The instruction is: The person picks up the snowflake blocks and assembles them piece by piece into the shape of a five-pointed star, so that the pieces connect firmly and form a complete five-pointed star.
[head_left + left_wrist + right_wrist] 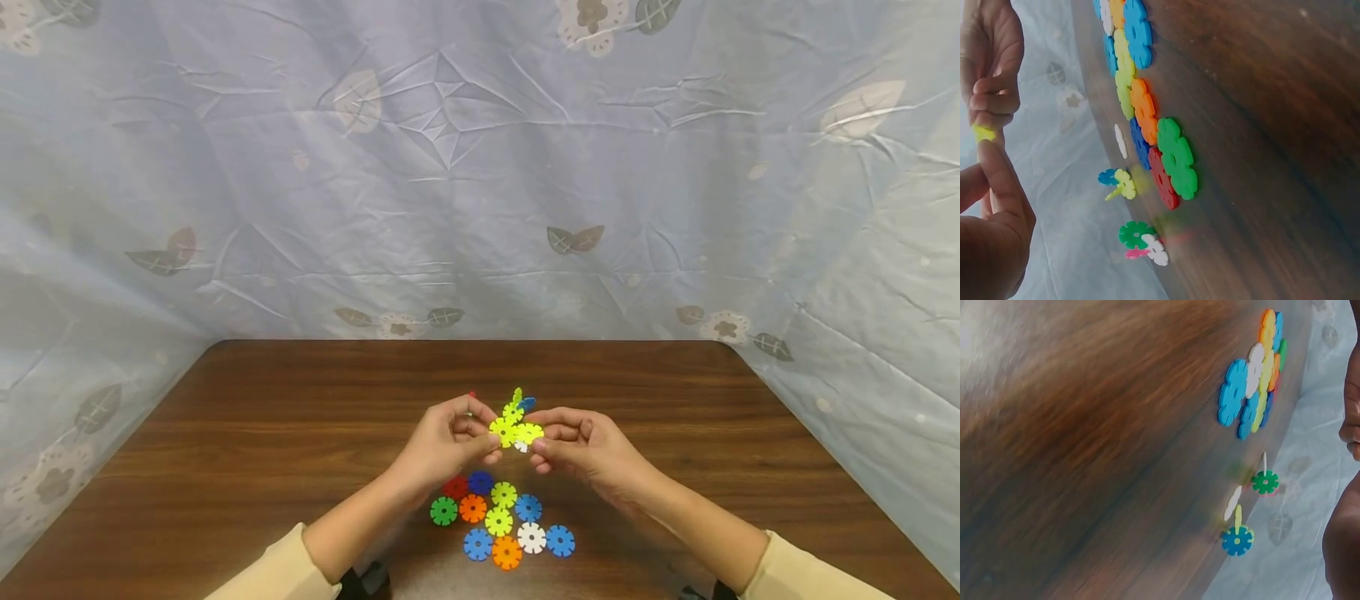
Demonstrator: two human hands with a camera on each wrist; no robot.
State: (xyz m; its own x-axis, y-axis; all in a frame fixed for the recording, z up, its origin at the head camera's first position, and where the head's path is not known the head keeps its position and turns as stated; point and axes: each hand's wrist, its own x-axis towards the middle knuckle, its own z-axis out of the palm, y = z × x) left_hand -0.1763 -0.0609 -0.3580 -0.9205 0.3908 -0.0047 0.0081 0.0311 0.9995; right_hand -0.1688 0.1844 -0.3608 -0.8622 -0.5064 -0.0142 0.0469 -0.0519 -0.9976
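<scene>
My left hand (442, 442) pinches a yellow slotted snowflake disc (502, 432) between thumb and fingers above the table. Facing it, my right hand (588, 448) pinches a second yellow snowflake disc (530, 433). The two discs meet edge to edge; whether their slots interlock I cannot tell. In the left wrist view only a bit of yellow disc (984, 132) shows between the fingertips. Beyond the hands stands a joined piece of yellow discs (1125, 183) and a blue disc (1108, 177). A white disc (1120, 141) lies close to it.
Loose snowflake discs lie flat on the brown table (300, 417) below the hands, among them a green disc (443, 511), an orange disc (507, 552) and a white disc (532, 537). Another joined piece with a green disc (1135, 235) stands apart. A patterned curtain (480, 208) surrounds the table.
</scene>
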